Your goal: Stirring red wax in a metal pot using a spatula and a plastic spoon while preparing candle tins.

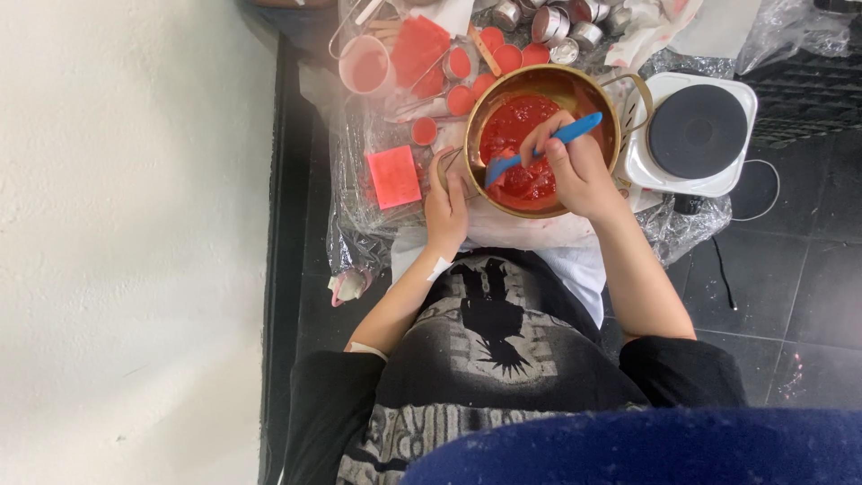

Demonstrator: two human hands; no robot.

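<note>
A gold metal pot holds thick red wax-like paste. My right hand is shut on a blue spatula whose blade dips into the paste. My left hand grips the pot's left rim and handle. The pot stands on crumpled clear plastic sheeting laid over a dark floor.
A white single-burner hot plate sits right of the pot, its cord trailing over dark tiles. Several small round tins of red wax, a pink square block, a pink cup and empty metal tins lie behind. A white wall is at left.
</note>
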